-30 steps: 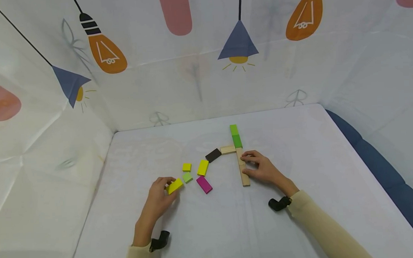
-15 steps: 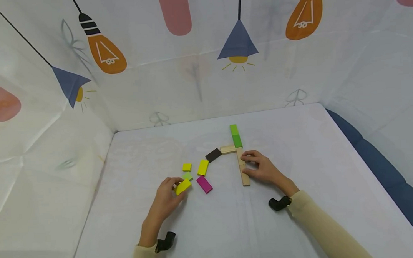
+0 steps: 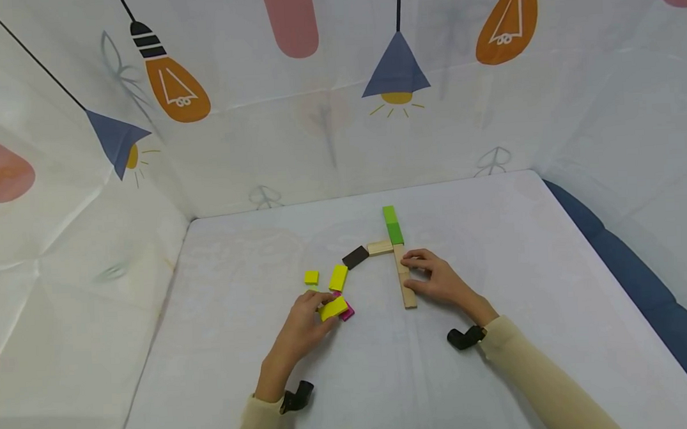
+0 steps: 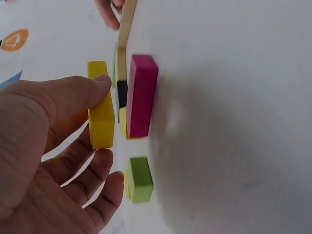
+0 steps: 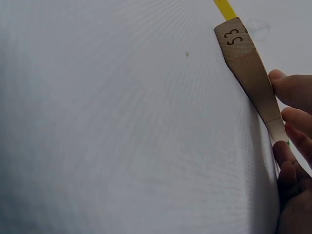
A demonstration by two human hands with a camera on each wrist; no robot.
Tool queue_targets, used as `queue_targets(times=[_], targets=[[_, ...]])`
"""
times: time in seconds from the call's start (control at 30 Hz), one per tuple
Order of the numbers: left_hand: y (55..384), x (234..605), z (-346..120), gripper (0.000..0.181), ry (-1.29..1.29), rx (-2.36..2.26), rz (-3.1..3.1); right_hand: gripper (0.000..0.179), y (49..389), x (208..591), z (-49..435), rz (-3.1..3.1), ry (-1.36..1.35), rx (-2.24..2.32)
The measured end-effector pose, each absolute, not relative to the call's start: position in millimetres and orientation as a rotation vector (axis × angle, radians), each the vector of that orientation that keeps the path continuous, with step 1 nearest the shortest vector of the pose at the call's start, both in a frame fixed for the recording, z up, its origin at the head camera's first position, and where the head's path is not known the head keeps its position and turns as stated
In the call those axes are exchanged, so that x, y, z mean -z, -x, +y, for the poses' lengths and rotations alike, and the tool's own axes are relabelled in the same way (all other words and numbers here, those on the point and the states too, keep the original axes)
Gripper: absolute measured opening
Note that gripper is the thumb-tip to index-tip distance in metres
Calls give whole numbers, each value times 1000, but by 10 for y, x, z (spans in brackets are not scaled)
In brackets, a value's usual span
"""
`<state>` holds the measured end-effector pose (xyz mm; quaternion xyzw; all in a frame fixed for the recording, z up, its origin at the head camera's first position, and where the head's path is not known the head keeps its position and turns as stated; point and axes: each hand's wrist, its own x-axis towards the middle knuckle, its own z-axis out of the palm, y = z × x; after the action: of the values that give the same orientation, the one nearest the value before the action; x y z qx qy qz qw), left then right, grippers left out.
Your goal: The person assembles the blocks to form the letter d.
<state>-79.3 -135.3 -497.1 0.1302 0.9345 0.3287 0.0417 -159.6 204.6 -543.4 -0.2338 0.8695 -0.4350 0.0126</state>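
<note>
My left hand [image 3: 299, 325] pinches a yellow wooden block [image 4: 101, 122] between thumb and fingers, raised above the table. In the head view that block partly covers a magenta block [image 3: 348, 313] and nearly hides a light green block [image 4: 140, 180]. My right hand [image 3: 441, 284] rests its thumb and fingertips along the right side of two plain wooden blocks [image 3: 408, 295] laid end to end; the number 53 shows on one end. Two green blocks [image 3: 395, 233] extend that row. Off its left side runs a curve: a plain block [image 3: 379, 247], a dark brown block [image 3: 355, 257] and another yellow block [image 3: 338, 277].
A small yellow block [image 3: 311, 277] lies left of the curve. The white-covered table [image 3: 236, 257] meets a patterned cloth wall [image 3: 294, 140] at the back and left. A blue padded seat [image 3: 628, 272] borders its right edge.
My left hand has carried the yellow block to the right, past the light green block and over the magenta one. The right hand and the laid blocks have stayed put.
</note>
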Motion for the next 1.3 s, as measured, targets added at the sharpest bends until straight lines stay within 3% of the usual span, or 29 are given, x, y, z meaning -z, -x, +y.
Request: queue_targets(times=[0.77, 1.3], targets=[[823, 5073, -922, 34, -781, -820, 2857, 47, 1599, 5449, 2055, 2717, 724, 1349], [858, 5065, -867, 32, -828, -658, 2860, 47, 1605, 5465, 2058, 2714, 714, 1352]])
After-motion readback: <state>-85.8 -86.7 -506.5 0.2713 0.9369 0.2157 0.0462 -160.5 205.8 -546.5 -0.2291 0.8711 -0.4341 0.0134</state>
